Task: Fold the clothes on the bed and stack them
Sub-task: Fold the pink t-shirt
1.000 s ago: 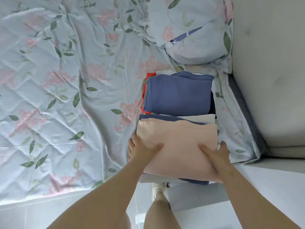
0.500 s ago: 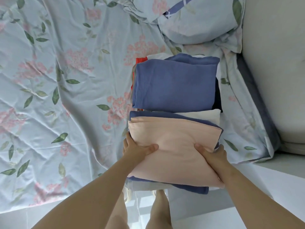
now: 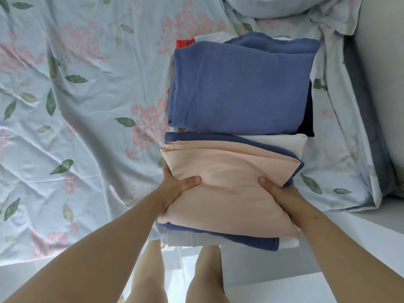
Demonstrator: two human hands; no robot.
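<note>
A near stack of folded clothes, topped by a pale pink garment (image 3: 227, 184) with blue (image 3: 240, 238) and white layers under it, is held up over the bed's edge. My left hand (image 3: 177, 186) grips its left side, thumb on top. My right hand (image 3: 277, 193) grips its right side the same way. Just beyond it a second stack sits on the bed, topped by a folded blue garment (image 3: 238, 88), with red (image 3: 184, 43), white and dark pieces showing beneath.
The floral bedsheet (image 3: 76, 119) spreads out to the left. A pillow (image 3: 273, 7) in the same print lies at the top. A grey padded headboard (image 3: 384, 84) runs down the right. Pale floor and my legs (image 3: 150, 276) show below.
The pink-topped stack has risen off the bed's edge in both hands, its near end now hanging over the floor. The view has moved closer to both stacks.
</note>
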